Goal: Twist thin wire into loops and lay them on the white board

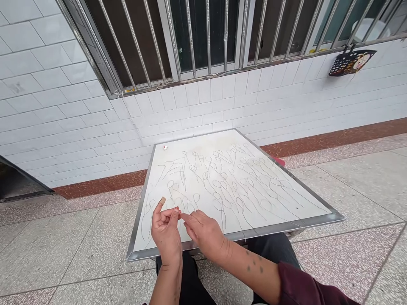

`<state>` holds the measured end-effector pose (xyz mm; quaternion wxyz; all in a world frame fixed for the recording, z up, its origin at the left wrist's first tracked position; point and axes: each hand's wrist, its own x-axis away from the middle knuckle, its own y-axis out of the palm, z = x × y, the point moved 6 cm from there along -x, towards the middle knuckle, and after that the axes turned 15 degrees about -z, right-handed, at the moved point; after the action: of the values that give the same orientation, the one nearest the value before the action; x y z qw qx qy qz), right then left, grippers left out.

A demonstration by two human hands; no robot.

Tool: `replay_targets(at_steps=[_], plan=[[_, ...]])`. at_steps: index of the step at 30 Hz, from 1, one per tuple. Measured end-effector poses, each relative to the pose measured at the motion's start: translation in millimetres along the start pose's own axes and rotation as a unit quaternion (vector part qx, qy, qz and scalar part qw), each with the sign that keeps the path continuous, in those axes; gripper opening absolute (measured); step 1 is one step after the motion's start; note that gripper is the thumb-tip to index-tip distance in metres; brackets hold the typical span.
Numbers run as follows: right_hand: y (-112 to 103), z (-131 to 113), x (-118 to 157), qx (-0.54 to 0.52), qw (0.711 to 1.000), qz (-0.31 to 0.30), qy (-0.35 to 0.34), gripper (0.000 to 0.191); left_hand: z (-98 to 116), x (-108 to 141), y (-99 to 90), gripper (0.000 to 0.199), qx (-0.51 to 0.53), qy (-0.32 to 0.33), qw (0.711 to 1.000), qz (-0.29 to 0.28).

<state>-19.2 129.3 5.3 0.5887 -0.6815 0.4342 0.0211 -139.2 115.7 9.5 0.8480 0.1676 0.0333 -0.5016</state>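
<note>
My left hand [168, 231] is raised over the near left part of the white table [203, 142]. Its thumb and a finger pinch together, and a fingertip with tan tape [163, 200] points up. My right hand [205, 231] meets it from the right, fingers closed, its fingertips against the left hand's pinch. Whatever lies between the fingertips is too small to make out. Beneath and beyond the hands, many thin dark wires with looped ends [239, 203] lie spread over the tabletop. Some bent wires without clear loops [173, 165] are at the far left.
A metal edge [305, 222] frames the table. A small white and red object [165, 148] sits at its far left corner. Behind stands a white tiled wall [203, 101] with a barred window; a dotted bag [351, 62] hangs there. Something red [279, 161] shows past the right edge.
</note>
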Motion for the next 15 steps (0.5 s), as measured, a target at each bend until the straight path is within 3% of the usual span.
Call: replay_targets(at_steps=[5,9,12,15], plan=[[7,8,-1,-0.131,0.990,-0.015,0.039,0.029,1,-3,-3.9,0.058,-0.023,0.011,0.999,0.023],[15,18,-4,-0.258,0.963,-0.022,0.074,0.027,-3,-9,-5.6,0.061,-0.039,0.010,0.999,0.006],[25,27,-8,-0.367,0.923,-0.019,0.116,0.025,-7,-11,-5.9,0.064,-0.045,0.006,0.999,-0.027],[37,34,-13,-0.477,0.863,-0.021,0.167,0.024,-10,-7,-6.3,0.064,-0.088,0.003,0.994,-0.062]])
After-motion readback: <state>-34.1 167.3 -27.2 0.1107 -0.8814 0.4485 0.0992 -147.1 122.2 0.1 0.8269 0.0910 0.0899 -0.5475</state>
